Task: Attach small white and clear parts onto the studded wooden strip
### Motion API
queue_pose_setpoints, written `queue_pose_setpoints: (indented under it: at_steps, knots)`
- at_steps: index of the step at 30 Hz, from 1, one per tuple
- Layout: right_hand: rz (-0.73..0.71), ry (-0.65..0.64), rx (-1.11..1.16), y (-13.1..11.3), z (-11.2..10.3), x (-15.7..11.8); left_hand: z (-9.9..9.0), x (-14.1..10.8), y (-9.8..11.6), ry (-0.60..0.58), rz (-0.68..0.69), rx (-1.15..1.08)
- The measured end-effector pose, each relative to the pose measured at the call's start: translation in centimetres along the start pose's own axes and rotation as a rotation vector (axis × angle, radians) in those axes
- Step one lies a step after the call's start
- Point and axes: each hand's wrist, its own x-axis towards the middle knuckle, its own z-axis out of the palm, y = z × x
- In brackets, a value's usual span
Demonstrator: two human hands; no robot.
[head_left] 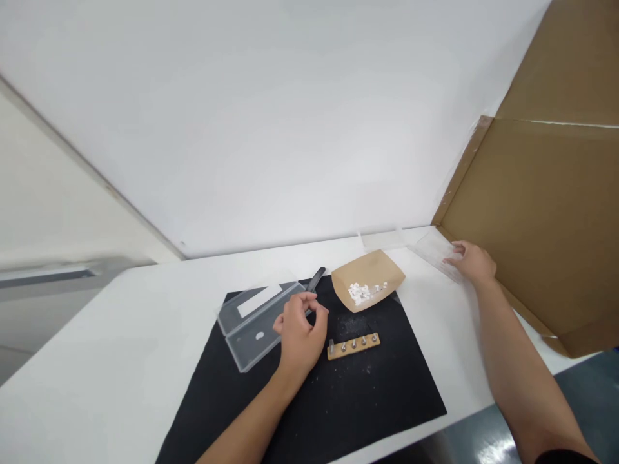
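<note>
Along the right edge of the white table (120, 361) a large cardboard sheet (546, 212) leans; the right hand (472, 263) lies flat, fingers apart, on a clear plastic sheet (435, 252) beside it. On the black mat (338, 406), an empty clear box (256, 316) lies open, a paper tray (370, 278) keeps small white pieces (365, 293) together, and the left hand (300, 332) pinches a dark tool (315, 281) near the wooden strip of screws (353, 346).

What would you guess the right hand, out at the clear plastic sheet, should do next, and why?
Probably pinch the clear plastic piece and draw it toward the black mat. The right hand only rests its fingertips on it, while the left hand holds a dark tool beside the wooden strip of screws.
</note>
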Motion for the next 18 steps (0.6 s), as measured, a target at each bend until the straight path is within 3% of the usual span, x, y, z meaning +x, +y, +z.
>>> queue_pose_setpoints:
  at_steps: [12,18]
  knots:
    - [-0.008,-0.063,0.014,0.44,0.24,-0.36,0.17,0.11,-0.32,-0.005,-0.007,0.000]
    - [-0.048,-0.025,0.065,0.25,0.01,-0.78,0.07,0.07,-0.49,0.003,0.010,-0.017]
